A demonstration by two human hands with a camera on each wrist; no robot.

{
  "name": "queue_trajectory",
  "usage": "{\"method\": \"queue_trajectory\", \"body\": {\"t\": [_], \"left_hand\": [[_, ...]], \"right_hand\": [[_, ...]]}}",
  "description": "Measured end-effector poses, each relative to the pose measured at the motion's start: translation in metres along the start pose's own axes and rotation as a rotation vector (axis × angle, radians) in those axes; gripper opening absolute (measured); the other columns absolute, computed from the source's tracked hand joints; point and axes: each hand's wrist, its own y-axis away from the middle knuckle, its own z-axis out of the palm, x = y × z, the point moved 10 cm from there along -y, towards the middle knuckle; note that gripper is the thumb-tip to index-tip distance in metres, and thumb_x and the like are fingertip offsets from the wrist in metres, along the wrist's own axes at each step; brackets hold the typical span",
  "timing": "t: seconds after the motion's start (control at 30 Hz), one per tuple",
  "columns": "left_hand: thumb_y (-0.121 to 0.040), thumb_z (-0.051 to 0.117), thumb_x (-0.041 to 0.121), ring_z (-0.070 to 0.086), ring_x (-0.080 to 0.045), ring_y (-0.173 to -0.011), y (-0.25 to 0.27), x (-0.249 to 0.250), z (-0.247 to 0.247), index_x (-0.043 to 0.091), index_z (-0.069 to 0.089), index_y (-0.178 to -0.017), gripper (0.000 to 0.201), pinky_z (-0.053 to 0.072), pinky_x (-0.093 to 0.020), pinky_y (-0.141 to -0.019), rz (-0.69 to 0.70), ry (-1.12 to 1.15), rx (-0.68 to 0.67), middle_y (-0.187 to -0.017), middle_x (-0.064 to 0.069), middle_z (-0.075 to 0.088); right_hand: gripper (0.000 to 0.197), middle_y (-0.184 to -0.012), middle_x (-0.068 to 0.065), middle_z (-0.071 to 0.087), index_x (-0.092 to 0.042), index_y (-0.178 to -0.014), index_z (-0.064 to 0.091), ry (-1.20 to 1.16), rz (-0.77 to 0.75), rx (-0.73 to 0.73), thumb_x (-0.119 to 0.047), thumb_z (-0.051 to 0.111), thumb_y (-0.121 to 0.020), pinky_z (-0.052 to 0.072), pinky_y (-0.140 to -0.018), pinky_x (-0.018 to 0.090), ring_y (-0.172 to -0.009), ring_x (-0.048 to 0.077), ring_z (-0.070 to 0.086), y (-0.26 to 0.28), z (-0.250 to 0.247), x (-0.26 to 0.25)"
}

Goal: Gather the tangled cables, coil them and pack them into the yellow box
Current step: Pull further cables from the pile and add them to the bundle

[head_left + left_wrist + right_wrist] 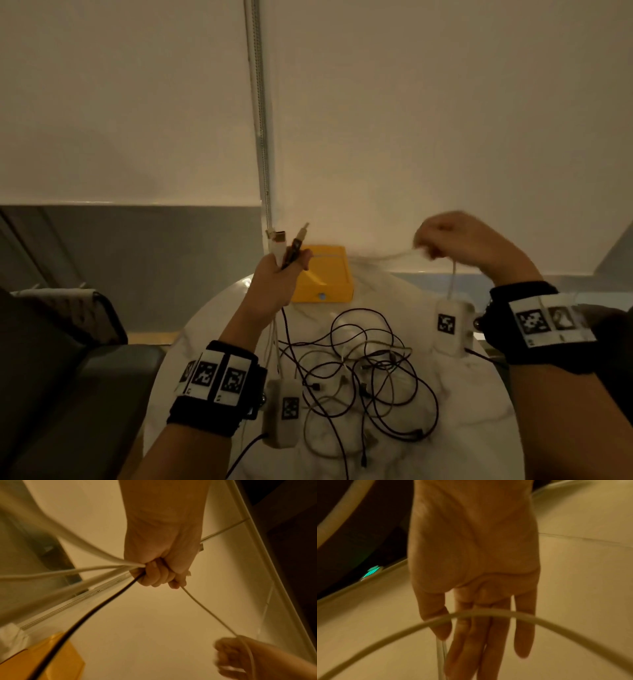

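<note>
A tangle of black and white cables [359,370] lies in the middle of the round marble table [479,428]. The yellow box [325,274] stands at the table's far edge; one corner of the yellow box [42,660] shows in the left wrist view. My left hand [286,270] is raised in front of the box and grips several cable ends, plugs pointing up; its fingers [159,574] curl round the strands. A thin white cable [383,256] runs taut from it to my right hand [445,240], blurred and raised at the right. The right thumb and forefinger [440,626] pinch that cable [441,650].
A dark chair [68,359] stands left of the table. A pale roller blind with a bead chain [261,137] hangs just behind the box. White camera pods dangle from both wrists [452,322] [284,407] over the tabletop.
</note>
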Motion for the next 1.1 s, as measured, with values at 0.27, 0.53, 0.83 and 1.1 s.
{"method": "queue_trajectory", "body": {"t": [0.27,0.53,0.83,1.1], "left_hand": [[-0.092,0.058,0.015,0.048,-0.002,-0.047,0.005,0.037,0.028,0.009,0.063,-0.075,0.018,0.037,-0.014,-0.048,0.205,-0.027,0.053,-0.056,-0.002,0.052],[-0.076,0.068,0.027,0.022,-0.004,-0.033,0.006,0.017,0.019,0.018,0.061,-0.1,0.027,0.021,-0.018,-0.036,-0.033,0.69,0.153,-0.042,0.012,0.027],[-0.092,0.056,0.023,0.069,-0.008,-0.073,0.008,0.022,0.034,0.007,0.07,-0.086,0.022,0.056,-0.022,-0.064,-0.034,0.643,0.083,-0.074,0.001,0.07],[-0.1,0.032,0.041,0.064,-0.015,-0.053,-0.002,0.023,0.006,0.018,0.052,-0.044,0.064,0.055,-0.035,-0.073,-0.062,0.932,0.182,-0.046,0.003,0.056]], "right_hand": [[0.019,-0.071,0.003,0.05,-0.007,-0.102,0.052,-0.186,-0.088,-0.431,-0.017,0.036,-0.1,0.044,-0.056,0.026,-0.059,0.015,0.05,0.02,0.135,-0.053],[0.033,-0.052,-0.01,0.035,-0.018,-0.068,0.04,-0.519,-0.207,0.139,-0.014,0.033,-0.1,0.025,-0.046,0.012,-0.043,0.003,0.031,0.02,0.109,-0.057],[0.028,-0.075,0.009,0.059,0.003,-0.099,0.058,-0.364,-0.314,0.115,-0.014,0.036,-0.099,0.046,-0.062,0.035,-0.068,0.028,0.057,0.028,0.125,-0.083],[0.028,-0.057,-0.004,0.033,-0.014,-0.077,0.047,-0.498,-0.127,-0.415,-0.023,0.035,-0.101,0.031,-0.045,0.02,-0.041,0.005,0.033,0.032,0.146,-0.047]]}}
